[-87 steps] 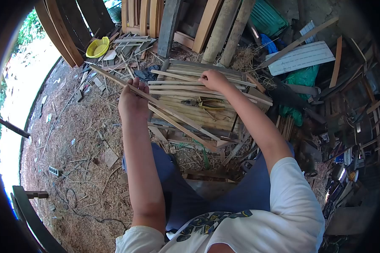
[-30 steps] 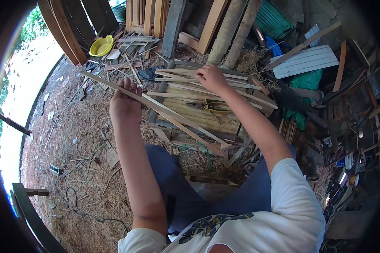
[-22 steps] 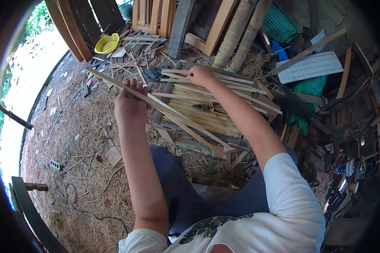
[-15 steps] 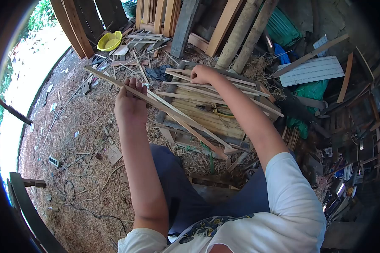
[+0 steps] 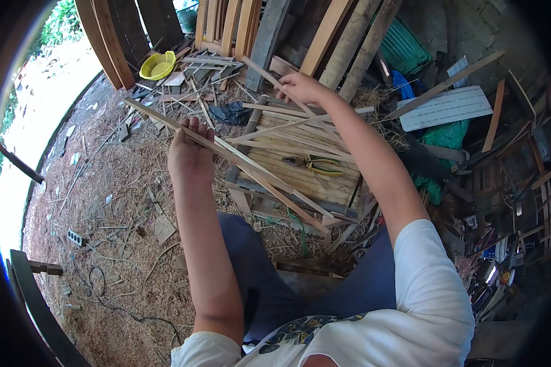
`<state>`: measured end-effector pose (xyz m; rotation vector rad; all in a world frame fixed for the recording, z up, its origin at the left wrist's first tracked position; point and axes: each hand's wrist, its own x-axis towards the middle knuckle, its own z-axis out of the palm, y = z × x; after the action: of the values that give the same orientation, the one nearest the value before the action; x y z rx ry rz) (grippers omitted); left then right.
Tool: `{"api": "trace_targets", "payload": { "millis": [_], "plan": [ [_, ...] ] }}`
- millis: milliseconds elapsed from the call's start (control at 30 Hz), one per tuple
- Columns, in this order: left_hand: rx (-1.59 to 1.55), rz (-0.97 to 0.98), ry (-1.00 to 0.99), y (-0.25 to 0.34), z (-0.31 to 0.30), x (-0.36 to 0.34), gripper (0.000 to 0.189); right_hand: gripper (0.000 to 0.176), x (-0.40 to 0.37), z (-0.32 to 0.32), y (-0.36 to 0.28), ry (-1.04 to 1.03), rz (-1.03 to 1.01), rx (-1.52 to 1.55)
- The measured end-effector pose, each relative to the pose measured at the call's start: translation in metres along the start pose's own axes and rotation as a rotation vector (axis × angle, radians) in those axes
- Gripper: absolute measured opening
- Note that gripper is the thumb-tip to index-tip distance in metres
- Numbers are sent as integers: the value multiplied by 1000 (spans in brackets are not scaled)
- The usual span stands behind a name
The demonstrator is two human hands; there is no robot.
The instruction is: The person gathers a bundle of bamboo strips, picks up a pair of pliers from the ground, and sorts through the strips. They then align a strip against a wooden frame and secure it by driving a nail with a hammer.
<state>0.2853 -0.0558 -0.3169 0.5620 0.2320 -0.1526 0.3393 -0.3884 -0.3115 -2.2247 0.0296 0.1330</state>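
Observation:
My left hand is closed around a few long wooden strips, which slant down to the right across the near edge of a low slatted wooden bench. Over the far side of the bench, my right hand grips another thin wooden strip, one end pointing up to the left; its lower part passes by my forearm. Beneath it, several loose strips lie crossed on the bench. Pliers with yellow handles rest on the slats, nearer to me than those strips.
Wood shavings and scraps cover the ground. A yellow basin and a pile of offcuts sit beyond the bench. Planks and poles lean at the back. To the left lie a power strip and a dark cord.
My right hand has lifted a strip off the bench, moving slightly up and away, and the strips left there have shifted. The pliers show more fully. My left hand has stayed nearly still.

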Motion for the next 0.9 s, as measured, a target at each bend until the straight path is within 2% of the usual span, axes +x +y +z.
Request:
{"api": "trace_targets", "payload": {
  "millis": [200,433,600,733,900],
  "plan": [
    [4,9,8,2,1,-2,32,30,-35,-51,-44,242,-215,232],
    [-22,-9,-19,0,-2,2,30,30,-78,-100,-51,476,-236,530],
    [-6,-22,-22,1,-5,6,31,30,-100,-120,-34,516,-238,726],
    [2,-26,-22,2,-6,7,31,30,-114,-129,-18,470,-260,872],
    [3,-25,-29,1,-5,8,30,27,-135,-129,-19,476,-286,853]
  ]
}}
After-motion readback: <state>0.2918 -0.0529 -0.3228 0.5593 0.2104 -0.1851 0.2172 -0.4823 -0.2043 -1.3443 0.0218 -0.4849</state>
